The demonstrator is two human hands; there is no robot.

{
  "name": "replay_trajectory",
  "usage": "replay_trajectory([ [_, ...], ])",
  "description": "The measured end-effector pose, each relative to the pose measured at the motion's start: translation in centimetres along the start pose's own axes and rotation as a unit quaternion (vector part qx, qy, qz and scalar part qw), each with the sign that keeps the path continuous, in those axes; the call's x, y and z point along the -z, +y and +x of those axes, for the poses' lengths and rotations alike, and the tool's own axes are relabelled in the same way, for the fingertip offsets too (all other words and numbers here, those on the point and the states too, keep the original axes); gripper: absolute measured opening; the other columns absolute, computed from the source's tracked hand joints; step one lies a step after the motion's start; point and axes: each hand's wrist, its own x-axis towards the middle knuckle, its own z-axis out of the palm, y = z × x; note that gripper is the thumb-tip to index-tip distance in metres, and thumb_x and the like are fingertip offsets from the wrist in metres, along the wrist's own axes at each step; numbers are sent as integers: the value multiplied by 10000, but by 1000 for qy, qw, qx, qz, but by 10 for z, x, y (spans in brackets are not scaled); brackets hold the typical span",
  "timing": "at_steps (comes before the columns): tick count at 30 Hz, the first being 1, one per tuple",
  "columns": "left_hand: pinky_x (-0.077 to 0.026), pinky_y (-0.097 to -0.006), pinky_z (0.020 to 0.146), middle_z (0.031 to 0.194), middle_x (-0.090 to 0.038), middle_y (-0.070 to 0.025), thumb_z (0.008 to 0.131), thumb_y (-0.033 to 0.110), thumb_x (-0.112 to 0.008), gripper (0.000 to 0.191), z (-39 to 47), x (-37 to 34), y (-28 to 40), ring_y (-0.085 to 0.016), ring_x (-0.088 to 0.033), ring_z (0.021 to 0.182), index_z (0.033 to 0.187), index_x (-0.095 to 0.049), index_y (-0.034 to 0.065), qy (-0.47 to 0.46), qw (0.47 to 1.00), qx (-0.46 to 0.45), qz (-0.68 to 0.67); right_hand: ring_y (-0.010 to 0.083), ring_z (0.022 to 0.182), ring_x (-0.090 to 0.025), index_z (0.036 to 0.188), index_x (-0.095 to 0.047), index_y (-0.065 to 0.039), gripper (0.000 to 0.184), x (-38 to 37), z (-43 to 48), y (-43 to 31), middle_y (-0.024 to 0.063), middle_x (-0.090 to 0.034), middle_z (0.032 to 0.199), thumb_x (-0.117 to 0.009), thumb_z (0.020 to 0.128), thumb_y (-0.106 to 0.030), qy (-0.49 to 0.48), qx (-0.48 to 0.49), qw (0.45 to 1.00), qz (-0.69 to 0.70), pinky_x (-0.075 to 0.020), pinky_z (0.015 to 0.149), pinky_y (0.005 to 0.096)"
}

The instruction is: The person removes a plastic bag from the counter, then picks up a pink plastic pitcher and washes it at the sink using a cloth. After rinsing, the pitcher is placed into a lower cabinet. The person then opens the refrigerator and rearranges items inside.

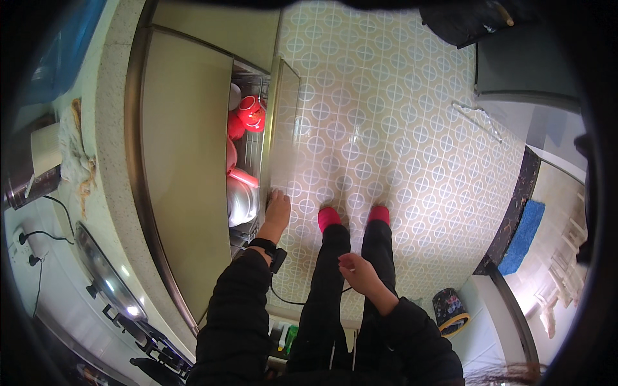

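Observation:
My left hand is at the front panel of a drawer that is pulled partway out of the kitchen cabinet. Its fingers reach the panel's end; whether they grip it is hard to tell. Inside the drawer's wire basket lie a red cup with a face pattern, a pink handle and shiny pale dishes. My right hand hangs over my legs, its fingers loosely curled, with nothing seen in it.
A countertop runs along the left, with a large metal lid by the gas stove. Patterned floor tiles lie around my feet. A dark waste bin stands at lower right, a blue mat by the doorway. Below, a second drawer holds bottles.

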Motion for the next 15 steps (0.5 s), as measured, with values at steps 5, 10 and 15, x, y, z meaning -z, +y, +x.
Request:
replay_trajectory([
  [5,-235,-407,1063,1094,-567,-150,833,169,-505,273,-4,7,-34,-295,-427,1142,1016,-626,7,-116,978,-42,169,199,822,-642,1068,-578,-16,260,7,0,1,106,-649,909,-623,820,-83,0,-1,1000,-1,-510,740,299],
  [10,-208,-367,1087,1170,-526,-125,829,174,-544,320,-8,7,-67,-285,-355,1229,1102,-597,16,-149,971,15,188,230,826,-645,1064,-575,-3,267,11,0,2,126,-653,897,-614,817,-98,5,-7,1000,3,-508,747,313],
  [15,-274,-325,1079,1295,-421,-126,808,155,-609,405,-7,17,-94,-274,-311,1282,1182,-545,13,-229,957,75,158,226,812,-643,1063,-578,-1,269,7,2,4,120,-649,887,-618,814,-95,0,-7,1000,8,-509,739,312],
])
